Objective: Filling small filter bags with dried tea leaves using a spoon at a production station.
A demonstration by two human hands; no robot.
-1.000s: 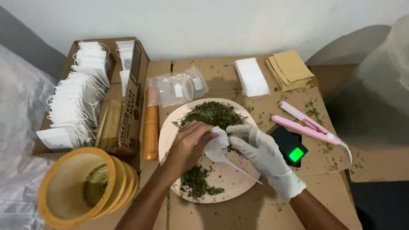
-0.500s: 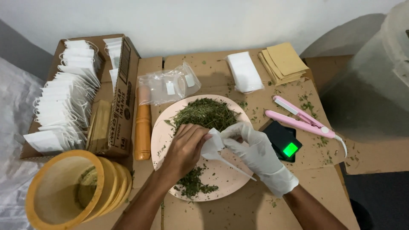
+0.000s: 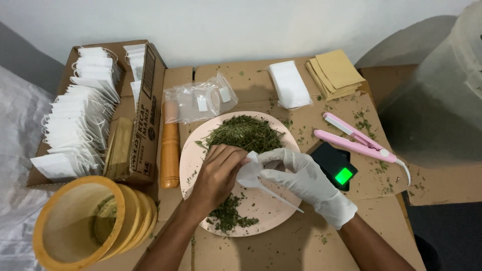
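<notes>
My bare left hand (image 3: 219, 173) and my white-gloved right hand (image 3: 296, 175) meet over a pink plate (image 3: 266, 208). Between them they hold a small white paper bag (image 3: 249, 173), my left fingers at its mouth, my right hand gripping its side. A thin white string or stick (image 3: 283, 198) runs from the bag toward the plate's lower right. A pile of dried green herbs (image 3: 246, 133) lies on the far half of the plate, and a smaller heap (image 3: 228, 213) lies on the near half.
An open cardboard box (image 3: 145, 100) at the left holds several filled white bags (image 3: 80, 120). Yellow sieves (image 3: 90, 221) lie at lower left, an orange wooden roller (image 3: 169, 150) beside the plate. A plastic bag (image 3: 196, 103), white bags (image 3: 288, 83), brown envelopes (image 3: 336, 70), pink sealer (image 3: 356, 135), black scale (image 3: 335, 165).
The camera has shifted a little, so the scene sits differently in view. Both hands stay together on the white bag over the plate, with only slight finger movement.
</notes>
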